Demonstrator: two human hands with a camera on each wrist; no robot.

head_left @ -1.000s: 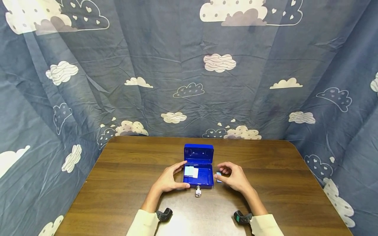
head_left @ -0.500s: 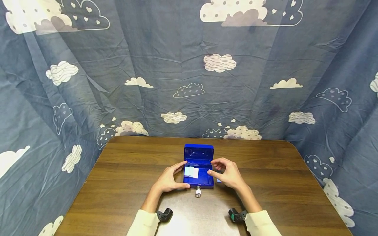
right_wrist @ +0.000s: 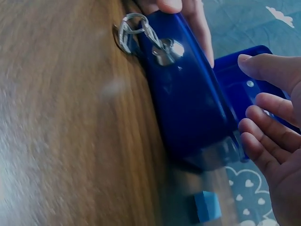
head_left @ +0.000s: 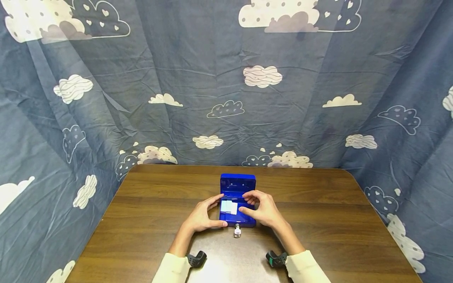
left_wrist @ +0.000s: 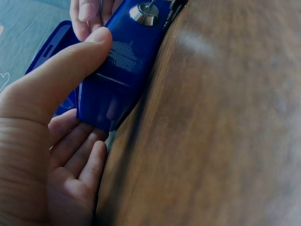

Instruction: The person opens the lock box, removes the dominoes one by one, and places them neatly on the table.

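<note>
A blue cash box (head_left: 247,224) stands on the table with its lid (head_left: 238,182) raised. My left hand (head_left: 198,216) grips its left side, thumb on the front wall and fingers toward the back. Pale blue and white flat pieces (head_left: 229,207) lie in the box's left part. Over the right part hovers my right hand (head_left: 267,210), thumb apart from loosely bent fingers, nothing showing between them. Keys on a ring (right_wrist: 133,24) hang from the front lock (right_wrist: 168,52). Beside the box's right wall sits a small blue block (right_wrist: 207,206), hidden behind my right hand in the head view.
The brown wooden table (head_left: 159,188) extends to both sides of the box. Behind it hangs a dark blue curtain (head_left: 212,78) with cloud prints. Each wrist carries a black band (head_left: 197,259).
My right hand has moved left from beside the small blue block, across the box's right wall, to above its inside. The left hand keeps its grip on the box.
</note>
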